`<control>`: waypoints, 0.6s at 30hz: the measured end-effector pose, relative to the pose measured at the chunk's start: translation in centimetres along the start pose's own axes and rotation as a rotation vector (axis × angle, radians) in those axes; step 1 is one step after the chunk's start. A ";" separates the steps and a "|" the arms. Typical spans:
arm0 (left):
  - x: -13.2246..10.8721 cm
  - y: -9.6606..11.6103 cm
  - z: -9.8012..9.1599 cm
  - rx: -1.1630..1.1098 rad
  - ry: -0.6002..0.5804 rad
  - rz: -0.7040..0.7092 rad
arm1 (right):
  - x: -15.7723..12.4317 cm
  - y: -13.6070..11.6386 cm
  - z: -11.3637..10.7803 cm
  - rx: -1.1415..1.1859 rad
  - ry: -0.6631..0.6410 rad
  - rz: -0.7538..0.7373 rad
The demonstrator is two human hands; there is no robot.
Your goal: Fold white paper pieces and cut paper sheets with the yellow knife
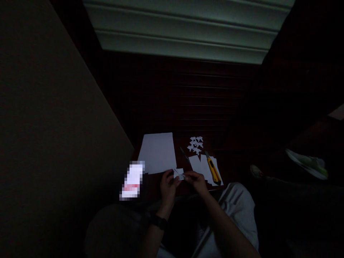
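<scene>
A small folded piece of white paper (178, 173) is held up over the near edge of a dark table, between my two hands. My left hand (167, 182) pinches its left side. From the right, the fingers of my right hand (198, 181) are closed on its other edge. Dim light hides the exact folds and fingertips. Just beyond my right hand lie several white paper pieces (197, 165), with a yellow utility knife (213, 169) on top. Farther back sits a cluster of small folded white paper shapes (195, 144).
Large white sheets (158, 152) lie at the table's left, with a slim dark tool (184, 154) to their right. A bright pixelated rectangle (133, 181) is at the left edge. A wall (53, 125) rises on the left; a shoe (307, 165) shows at right.
</scene>
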State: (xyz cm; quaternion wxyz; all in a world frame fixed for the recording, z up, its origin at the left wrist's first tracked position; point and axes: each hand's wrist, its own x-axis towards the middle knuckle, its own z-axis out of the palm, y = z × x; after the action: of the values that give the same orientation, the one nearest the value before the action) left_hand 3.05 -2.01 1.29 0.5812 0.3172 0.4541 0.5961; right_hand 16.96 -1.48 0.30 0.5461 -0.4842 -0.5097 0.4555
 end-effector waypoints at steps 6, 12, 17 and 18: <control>0.1 0.5 0.0 0.047 -0.110 -0.060 | -0.1 0.8 0.3 -0.061 0.034 0.012; 1.3 0.2 -0.5 0.108 -0.142 -0.171 | -0.1 0.9 0.3 -0.081 0.053 0.066; 2.0 -0.7 -1.0 0.239 -0.091 -0.127 | 0.0 0.7 0.2 -0.052 0.028 0.053; 2.0 -0.8 -1.1 0.240 -0.080 -0.123 | 0.0 0.7 0.2 -0.053 0.016 0.059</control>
State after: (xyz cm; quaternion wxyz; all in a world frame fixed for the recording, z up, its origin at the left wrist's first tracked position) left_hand 2.14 -0.34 -0.19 0.5922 0.3793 0.5174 0.4876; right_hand 16.75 -1.37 -0.39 0.5237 -0.5170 -0.5027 0.4536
